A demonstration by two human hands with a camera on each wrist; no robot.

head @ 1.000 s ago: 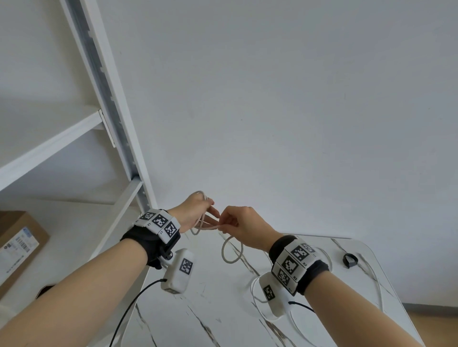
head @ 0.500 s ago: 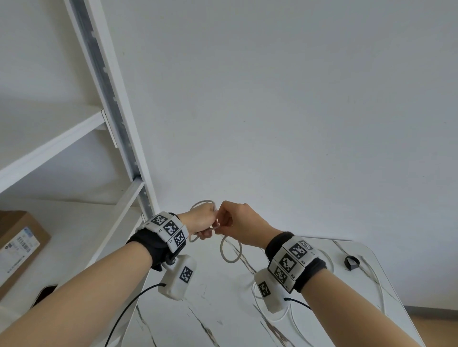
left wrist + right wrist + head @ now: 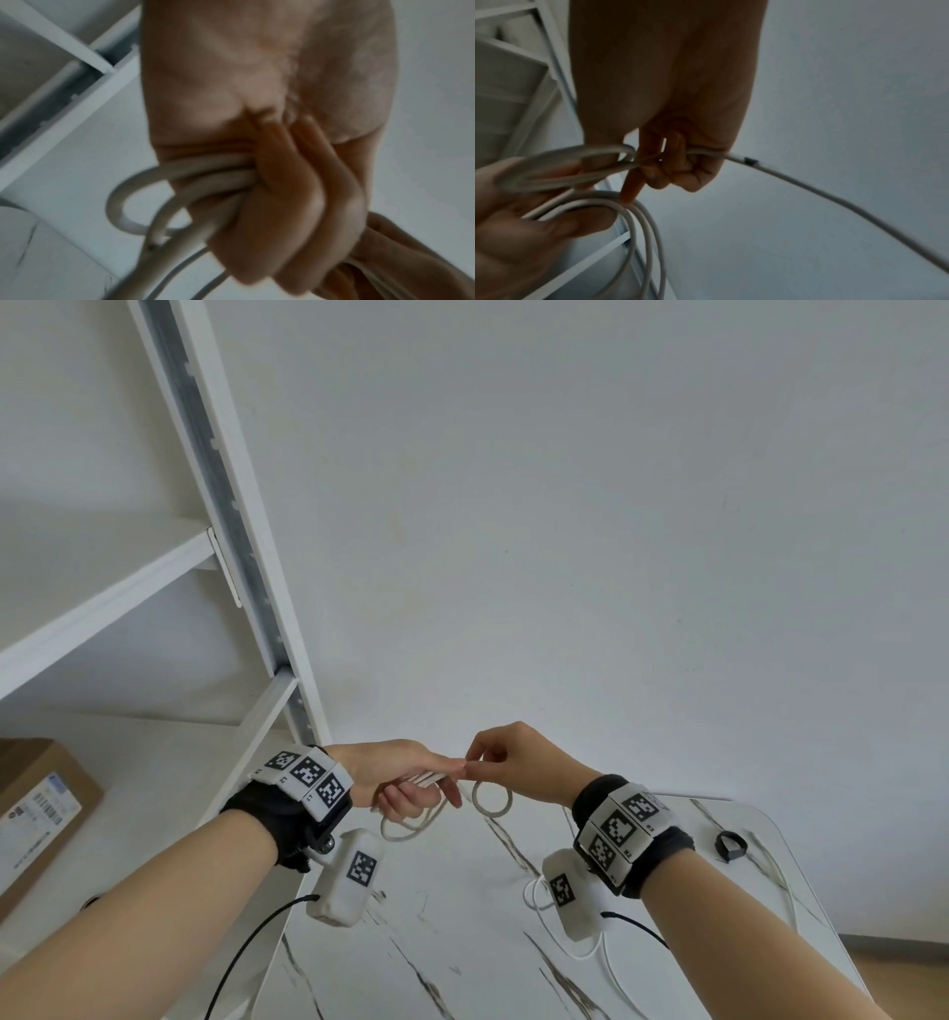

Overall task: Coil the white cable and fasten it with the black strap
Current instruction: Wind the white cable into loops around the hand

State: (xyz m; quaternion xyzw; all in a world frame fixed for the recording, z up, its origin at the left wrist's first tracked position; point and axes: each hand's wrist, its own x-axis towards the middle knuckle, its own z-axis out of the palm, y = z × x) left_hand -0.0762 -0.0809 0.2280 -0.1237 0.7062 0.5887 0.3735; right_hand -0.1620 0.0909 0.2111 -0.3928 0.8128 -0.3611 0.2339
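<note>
My left hand (image 3: 411, 783) grips several loops of the white cable (image 3: 411, 829), held above the marble table; the loops run through its curled fingers (image 3: 290, 188) in the left wrist view. My right hand (image 3: 493, 762) pinches the cable (image 3: 795, 178) right beside the left hand, a small loop (image 3: 492, 799) hanging under it. The rest of the cable (image 3: 575, 947) trails down onto the table. The black strap (image 3: 730, 846) lies as a small ring at the table's far right, away from both hands.
A white marble-patterned table (image 3: 436, 942) is below my hands. A white metal shelf rack (image 3: 226, 516) stands at the left, with a cardboard box (image 3: 36, 809) on its lower shelf. A plain white wall is behind.
My left hand turned palm-down with the loops now hanging beneath it. My right hand rose slightly and pinches the cable at the left hand's fingertips.
</note>
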